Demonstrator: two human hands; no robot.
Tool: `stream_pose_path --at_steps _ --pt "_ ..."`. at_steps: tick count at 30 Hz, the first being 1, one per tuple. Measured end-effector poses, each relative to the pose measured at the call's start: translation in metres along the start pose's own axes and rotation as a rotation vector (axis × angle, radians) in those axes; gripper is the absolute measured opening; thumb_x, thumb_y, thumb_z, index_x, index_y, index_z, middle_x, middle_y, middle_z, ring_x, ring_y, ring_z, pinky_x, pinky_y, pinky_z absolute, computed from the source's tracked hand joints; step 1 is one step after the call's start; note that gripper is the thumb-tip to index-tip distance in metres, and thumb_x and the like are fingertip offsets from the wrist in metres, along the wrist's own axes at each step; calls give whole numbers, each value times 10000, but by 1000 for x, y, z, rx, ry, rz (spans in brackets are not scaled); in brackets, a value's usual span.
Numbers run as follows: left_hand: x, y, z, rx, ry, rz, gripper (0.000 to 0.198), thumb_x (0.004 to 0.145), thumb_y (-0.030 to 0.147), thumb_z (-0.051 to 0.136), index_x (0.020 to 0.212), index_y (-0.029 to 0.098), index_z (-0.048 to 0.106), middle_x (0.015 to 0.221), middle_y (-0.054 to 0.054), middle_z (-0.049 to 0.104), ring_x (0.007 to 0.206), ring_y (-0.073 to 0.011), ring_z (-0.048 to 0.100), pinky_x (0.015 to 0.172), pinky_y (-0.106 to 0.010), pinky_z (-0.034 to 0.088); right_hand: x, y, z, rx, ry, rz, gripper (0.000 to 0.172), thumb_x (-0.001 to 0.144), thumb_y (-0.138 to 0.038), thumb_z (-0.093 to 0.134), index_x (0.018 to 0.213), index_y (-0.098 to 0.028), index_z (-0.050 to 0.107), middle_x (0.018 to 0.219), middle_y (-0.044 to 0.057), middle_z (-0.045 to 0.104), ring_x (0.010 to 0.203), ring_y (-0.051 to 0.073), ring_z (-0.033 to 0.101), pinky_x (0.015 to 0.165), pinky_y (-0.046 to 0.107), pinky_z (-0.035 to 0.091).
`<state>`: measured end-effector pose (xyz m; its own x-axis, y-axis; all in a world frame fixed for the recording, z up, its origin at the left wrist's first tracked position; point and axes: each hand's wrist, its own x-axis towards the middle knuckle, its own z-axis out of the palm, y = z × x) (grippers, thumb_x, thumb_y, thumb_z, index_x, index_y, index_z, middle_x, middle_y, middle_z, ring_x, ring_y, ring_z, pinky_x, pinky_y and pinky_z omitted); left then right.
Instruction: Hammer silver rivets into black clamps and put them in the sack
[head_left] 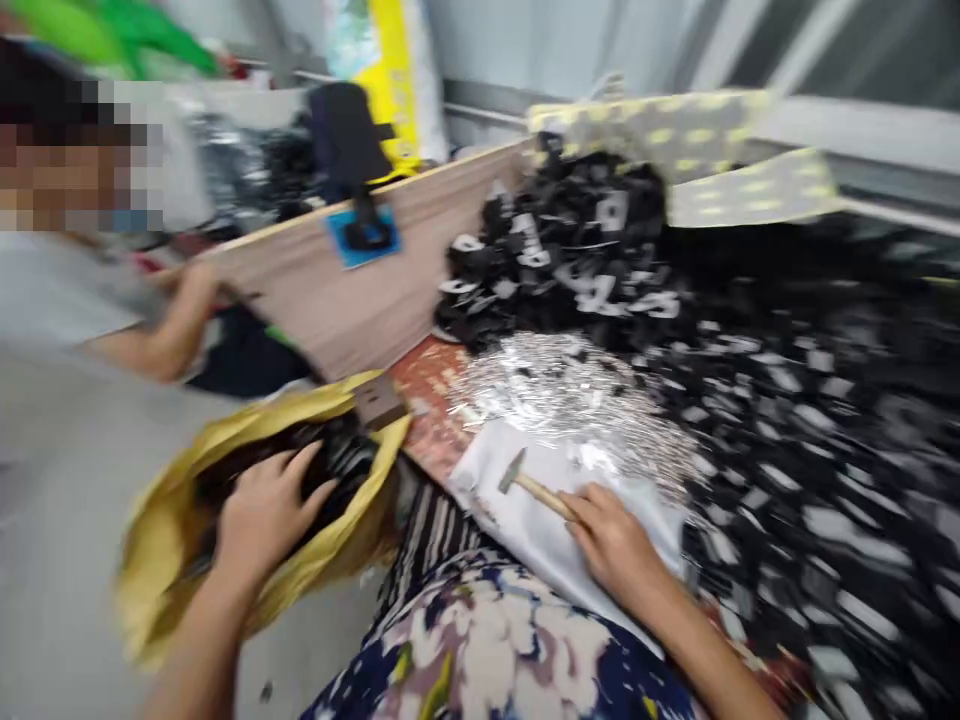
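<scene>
My left hand (266, 510) reaches into a yellow bag (172, 520) at my left and presses on the dark pieces (341, 455) inside it, fingers spread. My right hand (611, 540) grips the wooden handle of a small hammer (525, 482), whose metal head rests over a white cloth (540, 530) on the table. Beside the hammer lies a shiny heap of small metal pins (570, 395). The picture is blurred by motion.
A large pile of black pieces with white labels (577, 250) fills the table's back and right side. A wooden board (360, 290) stands along the left edge. Another person (90, 280) sits beyond it at the left. Patterned fabric (487, 640) covers my lap.
</scene>
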<state>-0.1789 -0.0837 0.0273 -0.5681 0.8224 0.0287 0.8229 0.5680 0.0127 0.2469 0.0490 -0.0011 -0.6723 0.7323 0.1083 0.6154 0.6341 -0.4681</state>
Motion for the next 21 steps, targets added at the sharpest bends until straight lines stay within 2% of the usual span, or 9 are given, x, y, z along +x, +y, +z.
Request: stream_pose_path --at_steps 2,4,8,11,13,14,17,21 --pt "0 -20 12 114 -141 -28 511 980 473 422 1384 224 613 1181 -162 720 1077 -375 626 846 -431 500 2 15 5 17 7 -22 304 1004 -251 491 1268 -223 640 1013 82 621 943 237 637 807 375 552" --pt "-1 -42 18 92 -231 -59 505 975 480 453 1374 218 618 1191 -167 717 1103 -371 617 877 -432 481 8 28 10 34 -17 -40 327 998 -339 523 1290 -243 637 1010 79 634 924 242 659 786 374 570" --pt "-4 -72 18 32 -320 -106 439 917 486 557 1295 299 681 1168 -108 747 1114 -331 639 888 -389 477 14 35 12 57 -42 -34 355 989 -443 523 1264 -267 664 949 70 642 874 251 678 767 388 586" --pt "-3 -87 18 8 -388 -140 352 814 473 665 1117 317 756 964 -73 785 938 -315 693 778 -356 495 14 32 11 54 -60 -16 365 986 -471 520 1251 -274 676 922 64 644 839 246 683 741 379 589" --pt "3 -97 19 -4 -392 -173 321 771 471 700 1037 305 767 901 -67 780 863 -307 696 719 -338 489 14 32 11 46 -64 -16 369 986 -470 521 1259 -275 674 926 60 645 845 242 684 741 370 587" --pt "8 -102 19 -9 -370 -189 332 785 476 685 1051 291 761 944 -78 779 885 -308 693 715 -334 486 14 32 11 40 -62 -18 368 987 -465 520 1262 -273 672 933 59 646 855 240 683 747 366 586" --pt "33 -115 20 -31 -261 -230 417 906 462 550 1199 211 711 1158 -130 737 1037 -305 662 785 -333 485 15 32 11 21 -55 -16 366 993 -457 514 1267 -267 664 977 59 649 896 236 679 768 359 582" --pt "56 -117 17 -81 -186 -240 406 958 418 504 1154 134 717 1110 -123 733 1023 -260 645 860 -319 481 16 30 9 9 -80 -11 366 997 -454 501 1271 -264 653 987 56 648 910 234 672 773 359 573"
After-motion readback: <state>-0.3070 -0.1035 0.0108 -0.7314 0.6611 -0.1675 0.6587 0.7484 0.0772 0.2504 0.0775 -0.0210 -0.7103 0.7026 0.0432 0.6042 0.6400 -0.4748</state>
